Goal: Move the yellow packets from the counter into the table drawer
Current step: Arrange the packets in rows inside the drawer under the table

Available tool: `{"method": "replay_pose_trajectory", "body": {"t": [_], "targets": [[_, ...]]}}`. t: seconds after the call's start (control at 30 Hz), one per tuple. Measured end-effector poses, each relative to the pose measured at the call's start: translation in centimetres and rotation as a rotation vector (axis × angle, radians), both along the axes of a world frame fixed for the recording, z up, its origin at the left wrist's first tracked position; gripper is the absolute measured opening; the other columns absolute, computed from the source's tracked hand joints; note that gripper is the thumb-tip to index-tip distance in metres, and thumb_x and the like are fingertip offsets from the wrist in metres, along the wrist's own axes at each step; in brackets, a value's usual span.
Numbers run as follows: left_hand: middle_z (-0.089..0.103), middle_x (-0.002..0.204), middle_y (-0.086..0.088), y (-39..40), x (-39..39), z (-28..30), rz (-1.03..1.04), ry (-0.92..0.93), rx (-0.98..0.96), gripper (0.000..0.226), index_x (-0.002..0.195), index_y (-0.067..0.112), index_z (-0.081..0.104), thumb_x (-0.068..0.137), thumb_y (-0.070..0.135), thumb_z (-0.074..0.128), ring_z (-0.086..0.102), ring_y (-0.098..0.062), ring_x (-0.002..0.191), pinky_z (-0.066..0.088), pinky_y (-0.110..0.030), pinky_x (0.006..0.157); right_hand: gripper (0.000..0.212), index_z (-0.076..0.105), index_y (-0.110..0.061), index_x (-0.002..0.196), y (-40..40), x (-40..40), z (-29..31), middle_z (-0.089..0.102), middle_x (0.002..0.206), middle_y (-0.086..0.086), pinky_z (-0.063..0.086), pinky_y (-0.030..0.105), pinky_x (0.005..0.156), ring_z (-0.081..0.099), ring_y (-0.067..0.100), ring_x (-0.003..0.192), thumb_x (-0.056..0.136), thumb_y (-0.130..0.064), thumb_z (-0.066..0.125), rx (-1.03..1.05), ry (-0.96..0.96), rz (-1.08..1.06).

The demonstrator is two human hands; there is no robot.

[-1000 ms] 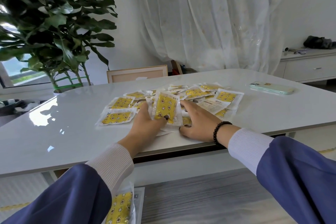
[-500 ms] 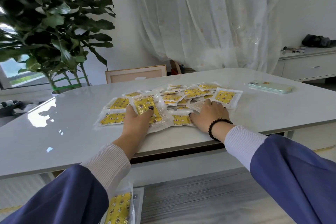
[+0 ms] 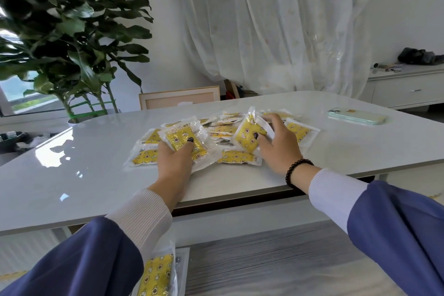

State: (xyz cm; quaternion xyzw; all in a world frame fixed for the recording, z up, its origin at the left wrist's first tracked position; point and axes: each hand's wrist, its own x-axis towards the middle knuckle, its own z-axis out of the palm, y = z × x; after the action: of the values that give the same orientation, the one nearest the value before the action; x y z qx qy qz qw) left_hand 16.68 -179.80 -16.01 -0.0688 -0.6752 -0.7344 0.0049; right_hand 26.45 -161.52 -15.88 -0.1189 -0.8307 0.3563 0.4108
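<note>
left hand gripping yellow packet, right hand gripping another packet

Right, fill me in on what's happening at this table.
A person is gathering yellow packets from a pile on the white table. The left hand grips one packet, thumb on top; the right hand holds another packet tilted up off the pile. Some packets already lie below the table edge. A phone lies to the right.
</note>
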Motion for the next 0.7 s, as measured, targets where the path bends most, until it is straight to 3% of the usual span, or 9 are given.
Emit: {"method": "replay_pose_trajectory", "body": {"t": [0.1, 0.17, 0.23, 0.33, 0.5, 0.6, 0.7], "targets": [[0.062, 0.102, -0.001, 0.1, 0.0, 0.0, -0.007, 0.004, -0.025, 0.024, 0.109, 0.021, 0.050, 0.089, 0.020, 0.064, 0.060, -0.018, 0.085, 0.052, -0.041, 0.084, 0.056, 0.041, -0.024, 0.133, 0.6, 0.0, 0.1, 0.051, 0.117, -0.008, 0.041, 0.018, 0.071, 0.052, 0.011, 0.087, 0.087, 0.001, 0.058, -0.200, 0.084, 0.001], [0.060, 0.103, -0.001, 0.1, 0.1, 0.0, 0.008, 0.008, -0.055, 0.040, 0.125, 0.016, 0.045, 0.089, 0.022, 0.062, 0.058, -0.016, 0.084, 0.052, -0.038, 0.082, 0.054, 0.045, -0.025, 0.133, 1.2, -0.2, 0.0, 0.050, 0.128, -0.007, 0.038, 0.020, 0.083, 0.049, 0.011, 0.107, 0.086, -0.004, 0.062, -0.273, 0.019, -0.022], [0.057, 0.106, -0.002, 0.2, -0.1, -0.1, 0.046, 0.014, -0.113, 0.046, 0.130, 0.013, 0.041, 0.090, 0.025, 0.060, 0.055, -0.018, 0.090, 0.050, -0.037, 0.081, 0.040, 0.058, -0.020, 0.121, 1.6, -0.5, -0.2, 0.056, 0.118, -0.003, 0.038, 0.021, 0.081, 0.052, 0.015, 0.110, 0.083, -0.013, 0.068, -0.289, -0.104, -0.058], [0.055, 0.102, -0.003, 0.4, -0.4, -0.3, 0.074, 0.037, -0.237, 0.038, 0.122, 0.012, 0.042, 0.091, 0.027, 0.057, 0.054, -0.019, 0.088, 0.042, -0.032, 0.069, 0.033, 0.065, -0.016, 0.104, 1.4, -0.7, -0.4, 0.055, 0.091, -0.005, 0.046, 0.025, 0.076, 0.058, 0.018, 0.093, 0.075, -0.026, 0.077, -0.301, -0.192, -0.065], [0.050, 0.088, -0.001, 0.7, -0.2, -0.3, 0.069, 0.082, -0.385, 0.028, 0.111, 0.012, 0.038, 0.094, 0.029, 0.053, 0.049, -0.015, 0.072, 0.035, -0.030, 0.054, 0.028, 0.066, -0.016, 0.081, -0.1, -0.5, -0.2, 0.057, 0.079, -0.010, 0.043, 0.022, 0.059, 0.055, 0.011, 0.077, 0.075, -0.043, 0.071, 0.024, -0.381, -0.110], [0.049, 0.085, -0.001, 0.6, -0.3, -0.2, 0.050, 0.072, -0.411, 0.028, 0.109, 0.013, 0.035, 0.094, 0.030, 0.052, 0.047, -0.015, 0.070, 0.036, -0.030, 0.055, 0.035, 0.063, -0.015, 0.074, -0.9, -0.4, -0.4, 0.057, 0.082, -0.006, 0.047, 0.027, 0.066, 0.053, 0.013, 0.080, 0.077, -0.050, 0.063, 0.301, -0.442, -0.156], [0.050, 0.086, -0.003, 0.6, -0.2, -0.2, 0.007, 0.058, -0.423, 0.029, 0.108, 0.015, 0.035, 0.094, 0.033, 0.052, 0.048, -0.018, 0.072, 0.038, -0.031, 0.060, 0.026, 0.060, -0.015, 0.083, -1.0, -0.3, -0.5, 0.047, 0.102, -0.004, 0.042, 0.028, 0.078, 0.044, 0.011, 0.098, 0.082, -0.041, 0.062, 0.380, -0.381, -0.054]]}}
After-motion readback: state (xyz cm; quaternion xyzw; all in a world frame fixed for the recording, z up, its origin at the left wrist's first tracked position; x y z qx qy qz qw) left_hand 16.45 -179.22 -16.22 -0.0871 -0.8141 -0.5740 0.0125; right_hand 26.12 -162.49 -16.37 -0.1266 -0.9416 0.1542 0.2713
